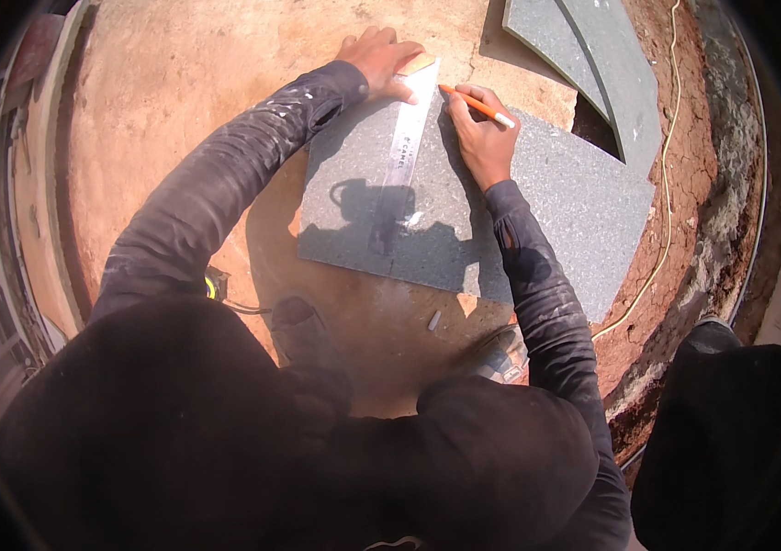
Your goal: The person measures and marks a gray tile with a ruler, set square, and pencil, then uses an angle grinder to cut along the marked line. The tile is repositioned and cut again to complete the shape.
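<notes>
A grey stone slab lies flat on the ground in front of me, partly under my own shadow. Across it runs the metal blade of a try square, its yellowish stock against the slab's far edge. My left hand grips the stock, with the thumb on the blade. An orange pencil with a white end is pinched in my right hand; its tip points at the blade's right edge near the far end. Whether the tip touches the stone, I cannot tell.
Another grey slab lies at the right, with more slabs beyond it. A pale cable runs along reddish soil. By my left knee is a tape measure. Boards stand at the left; someone's dark-clothed leg is lower right.
</notes>
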A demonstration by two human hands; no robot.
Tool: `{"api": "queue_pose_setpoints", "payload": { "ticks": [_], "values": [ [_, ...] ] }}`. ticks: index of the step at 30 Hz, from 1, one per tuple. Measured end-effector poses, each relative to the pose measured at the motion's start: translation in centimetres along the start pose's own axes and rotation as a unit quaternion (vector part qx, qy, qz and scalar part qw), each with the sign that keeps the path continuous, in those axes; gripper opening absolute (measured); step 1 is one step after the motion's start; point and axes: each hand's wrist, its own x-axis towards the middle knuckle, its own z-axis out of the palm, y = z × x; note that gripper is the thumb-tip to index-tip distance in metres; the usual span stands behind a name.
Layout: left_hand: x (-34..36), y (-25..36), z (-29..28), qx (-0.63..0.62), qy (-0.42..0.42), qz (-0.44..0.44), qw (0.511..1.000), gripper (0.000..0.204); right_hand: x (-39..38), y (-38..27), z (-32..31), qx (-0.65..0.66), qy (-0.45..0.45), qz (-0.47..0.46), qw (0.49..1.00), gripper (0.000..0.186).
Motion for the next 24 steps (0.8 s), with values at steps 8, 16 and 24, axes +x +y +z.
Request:
{"api": "queue_pose_setpoints", "payload": {
  "ticks": [8,16,24],
  "values": [
    [0.1,0.2,0.0,0.013,-0.006,-0.007,1.000,0.092,0.2,0.0,0.2,-0.013,-0.010,-0.030,0.999,0.015],
    [0.2,0.0,0.1,0.012,-0.001,-0.001,1.000,0.090,0.0,-0.3,0.0,-0.020,-0.027,-0.017,0.999,0.015],
    [0.0,0.1,0.2,0.020,0.005,-0.002,1.000,0.088,-3.5,-1.8,-1.0,-0.055,-0.073,-0.022,0.996,0.013]
  ]
}}
